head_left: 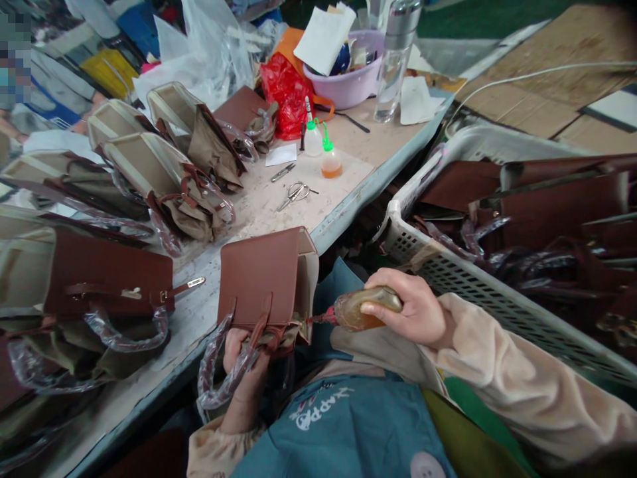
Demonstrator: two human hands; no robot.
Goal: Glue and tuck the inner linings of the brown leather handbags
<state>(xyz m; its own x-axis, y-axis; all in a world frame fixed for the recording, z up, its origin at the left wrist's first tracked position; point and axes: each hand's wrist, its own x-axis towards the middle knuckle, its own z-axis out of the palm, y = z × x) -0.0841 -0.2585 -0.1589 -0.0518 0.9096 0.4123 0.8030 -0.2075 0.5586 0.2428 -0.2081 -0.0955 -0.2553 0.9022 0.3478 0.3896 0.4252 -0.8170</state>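
1. The right hand (412,311) gripped an amber bottle (354,311), at its nine o'clock; it looked light, smooth, perhaps slippery, best held round the body.
2. The left hand (233,346) clasped the brown bag (259,269), at its twelve o'clock (stiff-walled, seemingly; soft near the handles, better gripped there).

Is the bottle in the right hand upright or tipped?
Tipped: the bottle lies nearly sideways in the right hand, its red nozzle pointing toward the brown bag.
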